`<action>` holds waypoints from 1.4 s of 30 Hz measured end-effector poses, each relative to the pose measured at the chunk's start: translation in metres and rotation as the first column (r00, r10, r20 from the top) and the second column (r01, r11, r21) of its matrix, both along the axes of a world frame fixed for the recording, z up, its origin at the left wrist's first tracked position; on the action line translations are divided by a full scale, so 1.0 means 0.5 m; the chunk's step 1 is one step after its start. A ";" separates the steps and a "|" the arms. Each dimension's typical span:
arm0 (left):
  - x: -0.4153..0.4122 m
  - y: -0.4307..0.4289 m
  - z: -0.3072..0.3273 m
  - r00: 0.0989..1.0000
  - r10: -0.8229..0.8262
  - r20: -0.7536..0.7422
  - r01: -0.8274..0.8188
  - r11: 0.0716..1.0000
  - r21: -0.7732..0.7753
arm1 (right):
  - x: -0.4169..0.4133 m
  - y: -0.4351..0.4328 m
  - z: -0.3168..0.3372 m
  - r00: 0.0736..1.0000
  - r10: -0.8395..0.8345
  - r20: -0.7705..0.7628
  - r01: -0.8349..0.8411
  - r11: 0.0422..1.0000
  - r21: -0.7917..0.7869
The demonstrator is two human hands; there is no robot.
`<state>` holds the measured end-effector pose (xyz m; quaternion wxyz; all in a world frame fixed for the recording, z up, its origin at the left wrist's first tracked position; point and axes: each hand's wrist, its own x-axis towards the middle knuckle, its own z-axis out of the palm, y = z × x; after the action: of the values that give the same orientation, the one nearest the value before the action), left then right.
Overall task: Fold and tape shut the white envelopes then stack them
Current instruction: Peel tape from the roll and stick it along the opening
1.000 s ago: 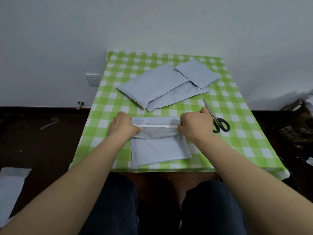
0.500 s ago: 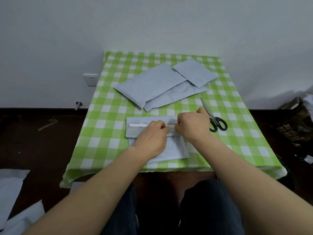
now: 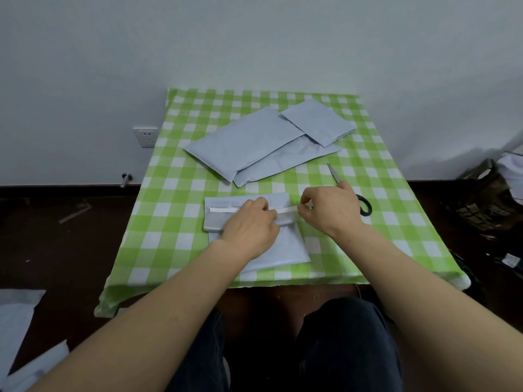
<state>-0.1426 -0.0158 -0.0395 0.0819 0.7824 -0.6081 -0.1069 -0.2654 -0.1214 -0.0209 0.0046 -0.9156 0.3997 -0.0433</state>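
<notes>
We are sitting with our dark-trousered knees (image 3: 348,349) drawn up to the near edge of the green-and-white checked tablecloth (image 3: 175,227), and we are placing everything else by that cloth. Just inside its near edge, at the middle, the white rectangular envelope (image 3: 285,250) is lying flat with its far end folded over.

Our left hand (image 3: 249,230) is resting on that fold with its fingers bent down onto it, seemingly to stop the flap springing open. Its fingertips are hidden, so we cannot tell whether they are pinching anything or only pressing. Our right hand (image 3: 331,210) is pinching the right end of the thin white paper strip (image 3: 286,210) that is running along the flap, probably to peel it or lay it along the seam.

At the cloth's right side, partly behind that hand, the black-handled steel scissors (image 3: 365,205) are lying within easy reach. On the cloth's far half, two large pale envelopes (image 3: 243,145) are overlapping, and a smaller folded envelope (image 3: 318,124) is lying on their right end, likely the start of the stack.
</notes>
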 end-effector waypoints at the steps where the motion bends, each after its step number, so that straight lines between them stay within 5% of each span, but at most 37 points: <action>1: -0.004 -0.005 0.003 0.999 0.034 -0.001 -0.034 0.999 0.005 | 0.000 0.002 0.006 1.000 -0.006 0.031 0.005 1.000 0.029; 10: -0.050 -0.053 0.031 0.955 0.173 -0.240 -0.224 0.952 -0.206 | 0.012 0.021 0.027 0.986 0.133 0.104 -0.133 0.991 0.000; 20: -0.056 -0.077 0.023 0.908 0.219 -0.358 -0.335 0.892 -0.304 | -0.015 0.008 0.018 0.857 0.101 0.505 -0.208 0.965 0.159; 23: -0.047 -0.080 0.019 0.866 0.275 -0.419 -0.417 0.858 -0.300 | -0.047 -0.032 0.013 0.799 -0.105 0.592 0.007 0.986 0.165; 26: -0.033 -0.083 0.016 0.791 0.370 -0.487 -0.512 0.837 -0.195 | -0.099 -0.085 -0.005 0.869 -0.417 0.267 0.376 0.907 0.191; 29: -0.022 -0.089 0.011 0.563 0.397 -0.725 -0.616 0.786 -0.048 | -0.127 -0.098 -0.024 0.849 -0.528 0.007 0.506 0.817 0.275; 32: -0.017 -0.090 0.014 0.274 0.399 -0.875 -0.685 0.720 0.114 | -0.129 -0.097 -0.029 0.841 -0.542 0.005 0.505 0.788 0.352; 36: -0.013 -0.094 0.024 0.017 0.397 -0.918 -0.695 0.665 0.274 | -0.124 -0.092 -0.012 0.850 -0.527 -0.018 0.495 0.785 0.371; 39: -0.010 -0.095 0.027 -0.069 0.430 -0.900 -0.675 0.644 0.360 | -0.128 -0.083 0.001 0.837 -0.548 0.007 0.481 0.740 0.471; 42: -0.005 -0.094 0.026 -0.109 0.442 -0.890 -0.658 0.640 0.398 | -0.140 -0.058 0.013 0.708 -0.691 0.149 0.327 0.507 0.797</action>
<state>-0.1452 -0.0630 -0.0267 0.5426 0.6972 -0.0360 -0.4671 -0.3355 -0.1504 -0.0144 0.4425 -0.6326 0.6288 -0.0927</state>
